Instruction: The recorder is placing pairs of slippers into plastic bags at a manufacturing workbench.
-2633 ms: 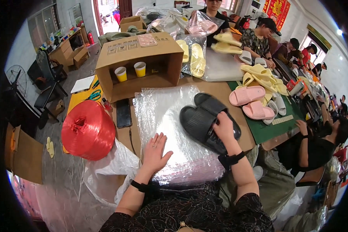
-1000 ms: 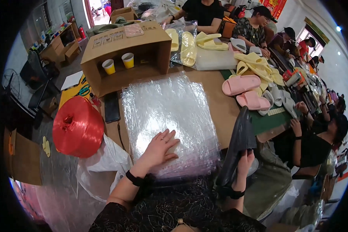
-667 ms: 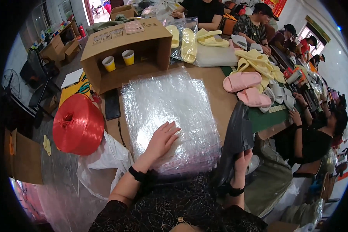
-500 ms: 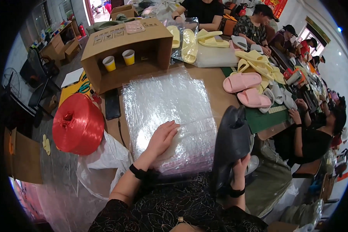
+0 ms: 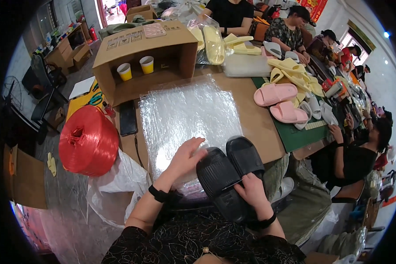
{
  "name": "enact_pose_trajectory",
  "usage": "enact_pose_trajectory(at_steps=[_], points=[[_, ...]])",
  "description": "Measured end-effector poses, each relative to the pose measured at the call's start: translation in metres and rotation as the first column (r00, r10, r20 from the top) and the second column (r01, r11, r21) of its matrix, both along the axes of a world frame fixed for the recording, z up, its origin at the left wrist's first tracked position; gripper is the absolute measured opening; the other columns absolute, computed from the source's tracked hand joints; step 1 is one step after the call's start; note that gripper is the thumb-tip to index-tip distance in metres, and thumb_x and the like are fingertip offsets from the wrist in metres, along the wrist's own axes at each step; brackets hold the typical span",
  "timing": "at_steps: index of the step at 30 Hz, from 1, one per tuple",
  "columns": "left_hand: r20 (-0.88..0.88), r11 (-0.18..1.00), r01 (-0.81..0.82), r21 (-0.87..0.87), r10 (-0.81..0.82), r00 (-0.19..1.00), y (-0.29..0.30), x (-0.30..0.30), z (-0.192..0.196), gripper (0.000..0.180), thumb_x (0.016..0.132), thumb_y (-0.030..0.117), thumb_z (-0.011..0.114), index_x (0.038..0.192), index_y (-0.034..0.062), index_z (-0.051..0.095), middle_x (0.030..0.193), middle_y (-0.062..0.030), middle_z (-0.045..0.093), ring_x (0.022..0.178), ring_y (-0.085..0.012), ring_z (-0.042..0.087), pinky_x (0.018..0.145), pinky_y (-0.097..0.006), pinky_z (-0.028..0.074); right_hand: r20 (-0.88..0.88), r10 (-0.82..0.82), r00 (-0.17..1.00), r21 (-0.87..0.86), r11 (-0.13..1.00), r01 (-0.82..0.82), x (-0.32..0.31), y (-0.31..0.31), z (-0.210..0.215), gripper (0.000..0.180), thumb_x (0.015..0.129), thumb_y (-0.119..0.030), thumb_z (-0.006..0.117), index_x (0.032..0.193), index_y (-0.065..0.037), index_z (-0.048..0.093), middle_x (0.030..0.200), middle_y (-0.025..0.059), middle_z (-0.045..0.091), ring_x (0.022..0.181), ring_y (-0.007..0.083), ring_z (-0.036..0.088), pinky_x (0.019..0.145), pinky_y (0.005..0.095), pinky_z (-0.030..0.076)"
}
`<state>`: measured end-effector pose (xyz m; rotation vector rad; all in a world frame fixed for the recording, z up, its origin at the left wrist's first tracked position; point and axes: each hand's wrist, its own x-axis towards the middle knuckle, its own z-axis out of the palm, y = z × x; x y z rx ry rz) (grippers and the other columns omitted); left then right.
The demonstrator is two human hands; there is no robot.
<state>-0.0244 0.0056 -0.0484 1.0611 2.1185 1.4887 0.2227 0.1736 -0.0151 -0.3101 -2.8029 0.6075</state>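
Observation:
A pair of black slide slippers [image 5: 221,174] lies side by side, tilted, over the near right part of a stack of clear plastic bags [image 5: 187,114]. My right hand [image 5: 253,191] is closed on the pair where the two slippers meet, at their straps. My left hand [image 5: 187,156] rests over the bags with its fingers stretched out and apart. Its thumb reaches the toe of the left slipper; whether it presses on it I cannot tell. The slippers cover part of the stack's near edge.
A cardboard box [image 5: 141,42] holding two yellow cups [image 5: 124,72] stands behind the bags. Left are a red twine roll [image 5: 89,141], a phone [image 5: 128,118] and scissors [image 5: 95,98]. Pink slippers [image 5: 275,94] and yellow slippers [image 5: 290,70] lie right. Co-workers sit around the table.
My right hand has brought the black slippers leftward from the table's right edge, over the bags, turning their tops up. My left hand has barely moved. A co-worker's bagged yellow slipper has shifted.

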Motion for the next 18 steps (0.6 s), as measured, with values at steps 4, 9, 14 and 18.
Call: enact_pose_trajectory(at_steps=[4, 9, 14, 18], points=[[-0.3, 0.975, 0.173, -0.137, -0.207, 0.931, -0.006, 0.008, 0.017, 0.071, 0.088, 0.045, 0.07, 0.144, 0.0078, 0.049, 0.146, -0.0241, 0.049, 0.137, -0.0388, 0.046, 0.116, -0.045, 0.035, 0.034, -0.047, 0.998, 0.057, 0.997, 0.045, -0.007, -0.004, 0.003, 0.027, 0.083, -0.024, 0.073, 0.085, -0.002, 0.058, 0.087, 0.016, 0.057, 0.082, 0.0369, 0.062, 0.067, 0.0465, 0.052], [-0.226, 0.942, 0.3, -0.15, -0.328, 0.917, -0.011, 0.01, 0.025, 0.057, 0.097, 0.03, 0.06, 0.149, 0.0111, 0.046, 0.156, -0.0176, 0.041, 0.142, -0.0395, 0.04, 0.118, -0.047, 0.032, 0.053, -0.058, 0.997, 0.113, 0.992, 0.052, -0.015, -0.003, -0.002, 0.027, 0.085, -0.026, 0.072, 0.086, -0.003, 0.058, 0.087, 0.0149, 0.057, 0.082, 0.0356, 0.062, 0.067, 0.0459, 0.052], [-0.449, 0.94, 0.224, -0.257, -0.321, 0.834, -0.005, 0.028, 0.038, 0.045, 0.102, 0.021, 0.046, 0.147, 0.0144, 0.05, 0.159, -0.0115, 0.038, 0.147, -0.0359, 0.032, 0.121, -0.053, 0.021, 0.044, 0.081, 0.996, 0.094, 0.992, -0.085, -0.029, -0.013, 0.0, 0.027, 0.085, -0.026, 0.07, 0.086, -0.002, 0.057, 0.088, 0.0153, 0.057, 0.086, 0.0357, 0.061, 0.07, 0.0455, 0.053], [-0.493, 0.928, 0.316, -0.195, -0.372, 0.787, -0.007, 0.032, 0.05, 0.047, 0.1, 0.019, 0.044, 0.146, 0.0131, 0.051, 0.161, -0.0098, 0.035, 0.151, -0.0336, 0.026, 0.123, -0.057, 0.012, 0.014, 0.007, 1.0, 0.049, 0.999, -0.008, -0.051, -0.012, 0.001, 0.025, 0.085, -0.023, 0.07, 0.091, -0.001, 0.058, 0.092, 0.0173, 0.059, 0.09, 0.0393, 0.061, 0.075, 0.0473, 0.053]])
